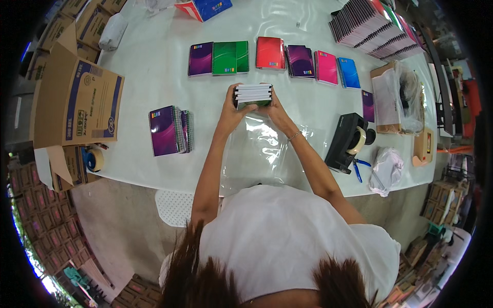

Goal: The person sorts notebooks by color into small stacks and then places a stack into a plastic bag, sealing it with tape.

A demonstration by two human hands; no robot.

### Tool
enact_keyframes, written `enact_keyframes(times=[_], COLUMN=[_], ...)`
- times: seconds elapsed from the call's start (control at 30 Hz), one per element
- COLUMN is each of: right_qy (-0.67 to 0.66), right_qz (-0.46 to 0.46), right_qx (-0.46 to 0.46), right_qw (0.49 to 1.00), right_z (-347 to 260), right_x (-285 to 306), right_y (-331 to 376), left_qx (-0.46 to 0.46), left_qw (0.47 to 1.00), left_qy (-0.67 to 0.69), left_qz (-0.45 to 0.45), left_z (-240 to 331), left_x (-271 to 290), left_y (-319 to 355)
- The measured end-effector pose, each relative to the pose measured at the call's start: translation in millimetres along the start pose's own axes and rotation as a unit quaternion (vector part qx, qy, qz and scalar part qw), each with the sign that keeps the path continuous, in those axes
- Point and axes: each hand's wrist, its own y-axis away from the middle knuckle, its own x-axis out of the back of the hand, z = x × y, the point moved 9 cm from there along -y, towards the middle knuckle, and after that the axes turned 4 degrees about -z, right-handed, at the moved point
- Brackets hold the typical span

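Observation:
Between my left hand (231, 114) and my right hand (276, 110) stands a small stack of spiral notebooks (253, 92), page edges toward me and a green cover at the bottom. Both hands are closed round its sides. Under my forearms a clear plastic bag (264, 154) lies on the table. Beyond the stack runs a row of notebooks: purple (200, 58), green (229, 57), red (269, 53), another purple (300, 61), pink (326, 67) and blue (348, 72). A further pile of purple notebooks (165, 130) rests left of my left forearm.
An open cardboard box (92, 102) stands at left, with a tape roll (94, 160) beside it. On the right are a black tape dispenser (343, 143), blue-handled pliers or cutters (359, 168), crumpled plastic (386, 170) and an open carton (386, 97). Tall notebook stacks (367, 28) fill the far right.

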Motion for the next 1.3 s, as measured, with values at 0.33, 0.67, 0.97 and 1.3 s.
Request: enact_keyframes(times=[0.33,0.67,0.97,1.3], right_qy=[0.072,0.077,-0.159,0.392], right_qz=[0.009,-0.010,0.009,0.079], right_qx=[0.066,0.026,0.003,0.437], right_qw=[0.995,0.997,0.987,0.806], right_z=[-15.2,-42.2,-45.7,-137.1], right_x=[12.6,9.3,-1.6,-38.9], right_y=[-13.4,-8.7,39.5,134.0], left_qx=[-0.056,-0.010,0.096,-0.281], left_qw=[0.997,0.998,0.992,0.951], left_qy=[0.052,0.052,0.077,-0.129], left_qz=[0.003,0.037,0.004,-0.018], left_z=[2.8,33.7,54.2,134.1], left_x=[-3.8,4.6,-16.0,-43.2], left_y=[-17.3,-23.4,15.8,88.6])
